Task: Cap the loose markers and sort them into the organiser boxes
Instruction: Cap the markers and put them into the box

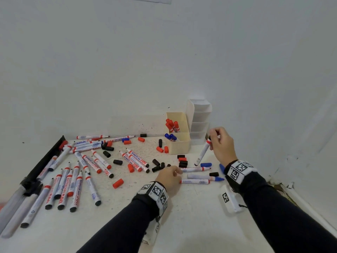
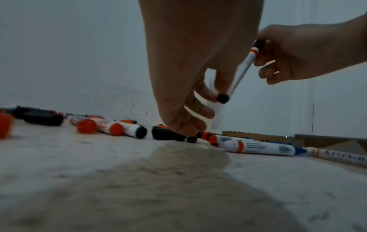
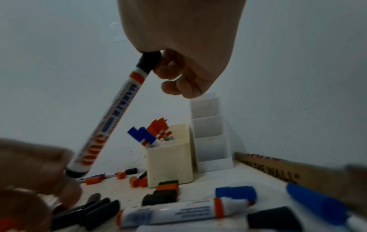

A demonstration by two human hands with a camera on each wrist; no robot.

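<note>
My right hand [image 1: 212,136] pinches the black cap end of a white marker [image 1: 203,152], which hangs tilted above the table just right of the cream organiser box [image 1: 177,143]. The right wrist view shows the thumb and fingers [image 3: 168,69] around the black cap [image 3: 149,62]. The cream box holds red-capped markers [image 1: 172,126] at the back and blue-capped markers [image 1: 170,136] in front. My left hand [image 1: 177,172] is down at the table with curled fingers [image 2: 184,128] over black caps [image 2: 168,135] and a marker's end [image 1: 195,169]. What it holds is unclear.
Several uncapped markers [image 1: 73,179] lie spread over the left of the table with loose red, black and blue caps [image 1: 118,183]. A white tiered organiser [image 1: 199,123] stands against the wall beside the cream box. A white tagged block [image 1: 230,199] lies under my right forearm. A cardboard strip [image 3: 278,171] lines the right wall.
</note>
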